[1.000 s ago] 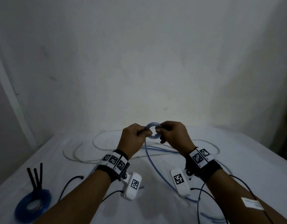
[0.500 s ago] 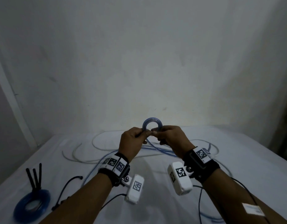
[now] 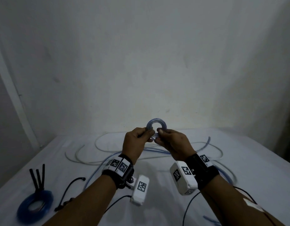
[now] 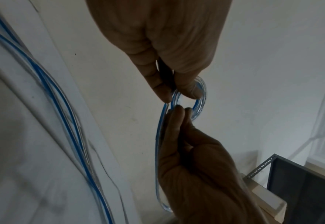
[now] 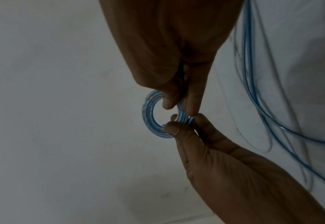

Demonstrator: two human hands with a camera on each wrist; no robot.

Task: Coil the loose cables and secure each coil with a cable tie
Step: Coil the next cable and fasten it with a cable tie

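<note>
Squinting at this dim shot, the black cable ties point(image 3: 38, 176) by the finished blue coil point(image 3: 34, 205) look like 3, hard to be sure. White-covered tabletop point(image 3: 255, 160), plain white wall point(image 3: 141, 62) behind. Loose cable point(image 3: 214, 149) sprawls across it. The small coil point(image 3: 156, 126) is up in the air, pinched between the left hand point(image 3: 135, 143) and right hand point(image 3: 172, 145), both grips clamped on its rim.
</note>
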